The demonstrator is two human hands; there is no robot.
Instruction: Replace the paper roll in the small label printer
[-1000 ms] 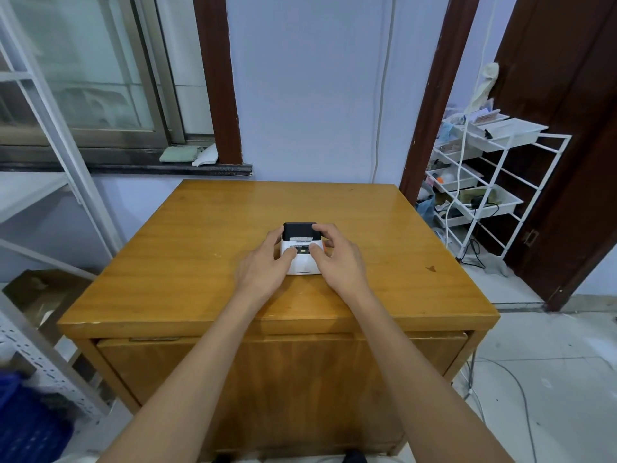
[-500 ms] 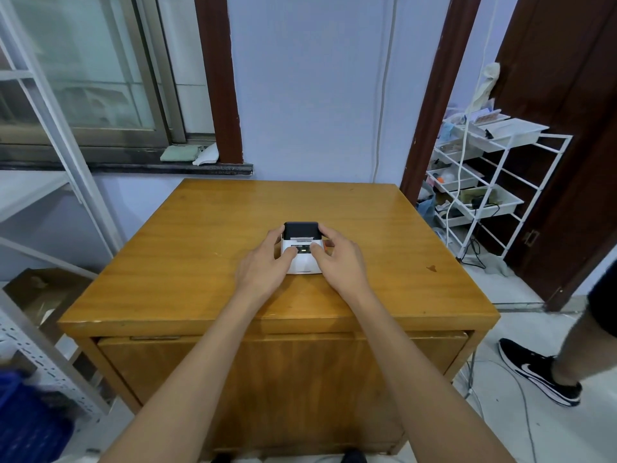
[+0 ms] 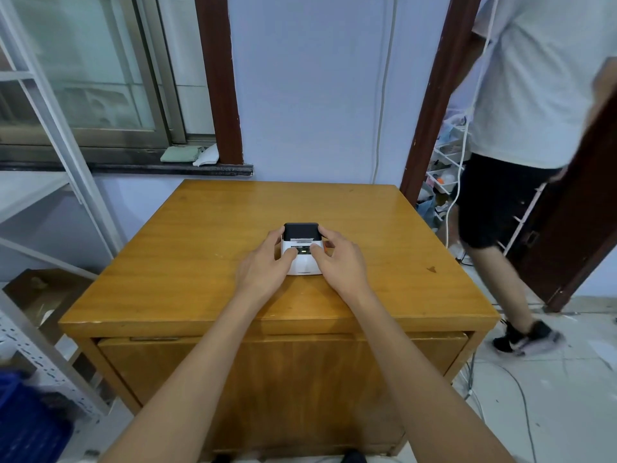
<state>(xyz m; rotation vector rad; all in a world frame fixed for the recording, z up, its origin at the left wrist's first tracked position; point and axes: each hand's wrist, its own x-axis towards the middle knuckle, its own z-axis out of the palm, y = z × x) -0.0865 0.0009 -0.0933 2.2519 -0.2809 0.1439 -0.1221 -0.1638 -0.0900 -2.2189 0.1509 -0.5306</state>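
A small label printer [image 3: 302, 248], white with a black lid at its far end, sits in the middle of a wooden table [image 3: 200, 235]. My left hand [image 3: 263, 267] grips its left side, thumb resting on the white top. My right hand [image 3: 339, 262] grips the right side, thumb also on the top beside a small lit display. The lid is down. No paper roll is visible.
A person [image 3: 521, 135] in a white shirt and black shorts walks past the table's right side by a dark door [image 3: 574, 228]. A white wire rack [image 3: 444, 162] stands behind them. Metal shelving [image 3: 50, 202] stands at the left. Cables lie on the floor at right.
A person has walked into view at the right, from only a leg and shoe to nearly the whole body. My hands and the printer have barely moved.
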